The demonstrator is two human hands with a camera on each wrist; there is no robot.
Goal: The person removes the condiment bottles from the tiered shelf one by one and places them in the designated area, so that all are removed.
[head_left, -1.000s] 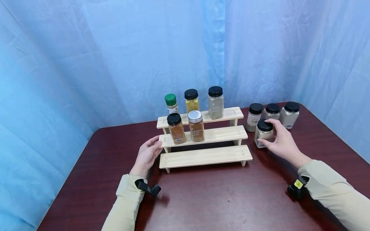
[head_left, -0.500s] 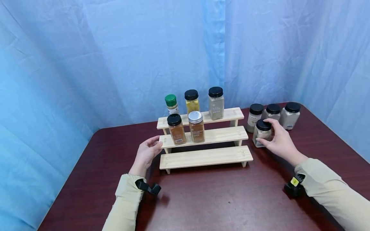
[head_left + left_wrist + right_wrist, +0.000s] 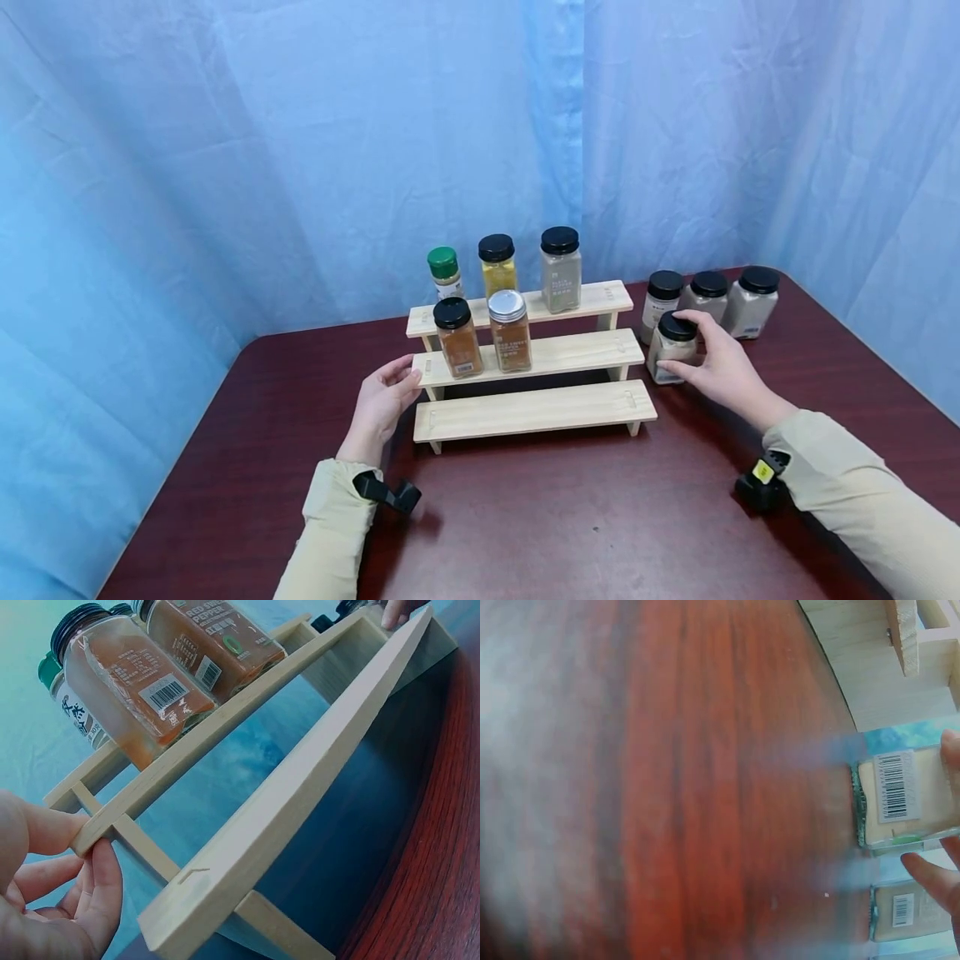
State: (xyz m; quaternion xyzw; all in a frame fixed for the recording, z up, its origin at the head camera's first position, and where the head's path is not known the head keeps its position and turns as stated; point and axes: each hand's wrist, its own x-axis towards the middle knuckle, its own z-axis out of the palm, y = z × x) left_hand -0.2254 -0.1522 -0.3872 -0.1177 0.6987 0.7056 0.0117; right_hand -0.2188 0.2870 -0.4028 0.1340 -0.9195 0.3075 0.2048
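Observation:
A three-step wooden rack [image 3: 532,410] stands on the table. My left hand [image 3: 380,410] pinches the left end of its middle step, thumb above and fingers below in the left wrist view. My right hand [image 3: 726,367] grips a square spice jar [image 3: 663,352] with a black lid and pale powder, just right of the rack. The jar's barcode label [image 3: 896,787] shows in the right wrist view. On the middle step stand an orange-brown spice jar [image 3: 459,346] with a black lid and a red sweet pepper jar [image 3: 512,343] with a silver lid.
The top step holds a green-capped bottle [image 3: 444,268], a yellow spice jar [image 3: 498,271] and a grey pepper jar [image 3: 561,275]. Behind my right hand stand three black-lidded jars, among them a labelled round one [image 3: 657,310] and a square one [image 3: 752,308]. Blue curtains [image 3: 360,150] enclose the table.
My right hand has moved slightly left with the pale spice jar, toward the rack. The left hand keeps its hold on the middle step.

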